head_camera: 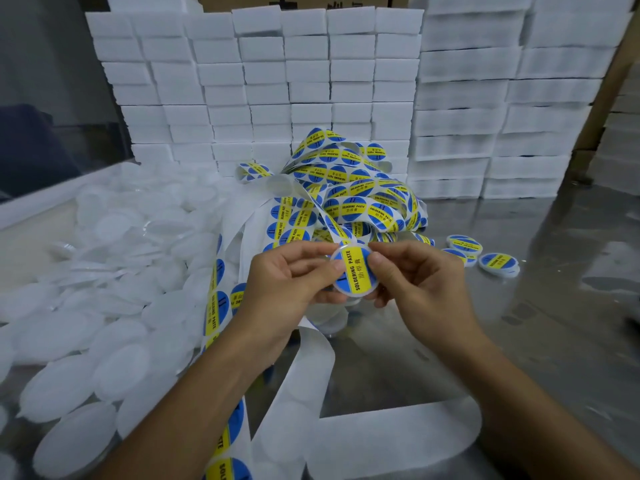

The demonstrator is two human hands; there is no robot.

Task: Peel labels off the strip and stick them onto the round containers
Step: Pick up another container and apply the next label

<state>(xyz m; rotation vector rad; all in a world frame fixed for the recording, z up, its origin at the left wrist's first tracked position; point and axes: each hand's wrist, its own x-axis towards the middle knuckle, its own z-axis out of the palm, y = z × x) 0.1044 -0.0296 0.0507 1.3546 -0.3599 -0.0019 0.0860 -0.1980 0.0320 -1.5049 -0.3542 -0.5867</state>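
Observation:
A round clear container (354, 271) with a blue and yellow "soldering paste" label on its face is held up at the centre of the view. My left hand (287, 278) grips its left edge, thumb lying across the label's edge. My right hand (408, 275) holds the right edge, thumb pressed on the label. Behind the hands lies a tangled label strip (360, 192) with many blue and yellow labels. Bare white backing strip (304, 375) trails down toward me under my arms.
A heap of unlabelled white round containers (104, 306) covers the left of the metal table (536, 323). Several labelled containers (498, 263) lie to the right. White boxes (311, 81) are stacked in a wall at the back.

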